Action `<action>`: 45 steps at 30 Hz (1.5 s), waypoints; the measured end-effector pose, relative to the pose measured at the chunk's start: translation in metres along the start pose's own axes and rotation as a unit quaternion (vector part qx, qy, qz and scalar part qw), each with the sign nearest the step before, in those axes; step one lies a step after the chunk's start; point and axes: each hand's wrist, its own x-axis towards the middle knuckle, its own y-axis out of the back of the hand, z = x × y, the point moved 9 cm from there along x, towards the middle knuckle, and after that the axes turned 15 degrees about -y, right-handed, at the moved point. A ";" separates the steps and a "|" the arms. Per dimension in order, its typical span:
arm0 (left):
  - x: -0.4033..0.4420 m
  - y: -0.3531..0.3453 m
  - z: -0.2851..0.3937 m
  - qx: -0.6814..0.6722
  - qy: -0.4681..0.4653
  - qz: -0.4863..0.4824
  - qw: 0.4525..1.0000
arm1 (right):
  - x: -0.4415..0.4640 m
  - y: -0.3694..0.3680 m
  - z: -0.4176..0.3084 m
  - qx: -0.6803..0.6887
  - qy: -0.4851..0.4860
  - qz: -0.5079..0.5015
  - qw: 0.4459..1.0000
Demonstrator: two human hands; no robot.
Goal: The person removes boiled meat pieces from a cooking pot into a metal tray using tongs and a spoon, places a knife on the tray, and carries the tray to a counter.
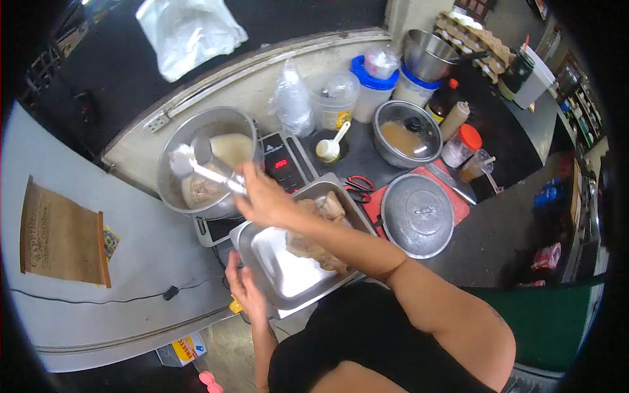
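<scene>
Found nearest: left hand [247, 295], low at the outer left side of the steel tray [275, 262], fingers part-spread and loosely bent; cannot tell whether bearing any of the tray's weight. Lying in the tray, along its right side: pale cooked meat [308, 249], partly hidden under the right forearm. Reaching over the tray with the right hand [255, 193], fingers closed around the handle of metal tongs [219, 177]. Pointing with the tong ends into the mouth of the big pot [203, 121]; cannot tell whether gripping anything with them. Seen inside the pot: cloudy liquid [234, 150] and more meat. Standing on the cooker [282, 164], with red digits lit. Just beyond the tray's far right corner: red-handled scissors [359, 188]. To the right of these: metal lid [419, 223], resting on a red board [462, 204]. Farther back: white scoop [325, 150], then a glass-lidded pot [392, 147]. Lined up along the wall: wrapped plastic [291, 101], clear tub [334, 105], blue-lidded tubs [373, 95]. Farthest: steel bowl [426, 56] and egg trays [481, 49].
</scene>
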 end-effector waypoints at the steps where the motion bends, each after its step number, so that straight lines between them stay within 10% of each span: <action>1: 0.004 -0.023 0.001 -0.123 0.037 0.006 0.992 | -0.021 0.005 0.002 0.059 0.058 0.006 0.997; 4: 0.013 -0.088 0.008 -0.435 0.149 -0.013 0.888 | -0.073 0.010 0.020 0.124 0.021 -0.061 0.990; 13: -0.005 -0.167 0.029 -0.382 0.221 -0.131 0.888 | -0.144 0.096 0.082 0.100 0.000 -0.185 0.978; 15: -0.008 -0.174 0.036 -0.403 0.234 -0.141 0.873 | -0.138 0.158 0.149 0.046 -0.136 -0.063 0.988; 18: -0.006 -0.148 0.032 -0.309 0.228 -0.086 0.919 | -0.165 0.306 0.300 -0.127 -0.240 0.238 0.933; 20: -0.001 -0.118 0.036 -0.225 0.206 -0.057 0.951 | -0.180 0.353 0.366 -0.489 -0.282 0.168 0.808; 26: 0.054 0.001 0.067 0.067 0.107 0.013 0.992 | -0.220 0.415 0.530 -0.551 -0.371 0.106 0.740; 36: 0.112 0.066 0.054 0.220 0.107 -0.030 0.969 | -0.221 0.431 0.503 -0.470 -0.225 0.183 0.834; 43: 0.105 0.078 0.009 0.099 0.134 -0.007 0.986 | -0.252 0.455 0.376 -0.396 -0.376 0.129 0.828; 45: 0.105 0.076 0.011 0.055 0.134 0.012 0.989 | -0.227 0.431 0.280 -0.401 -0.183 0.179 0.880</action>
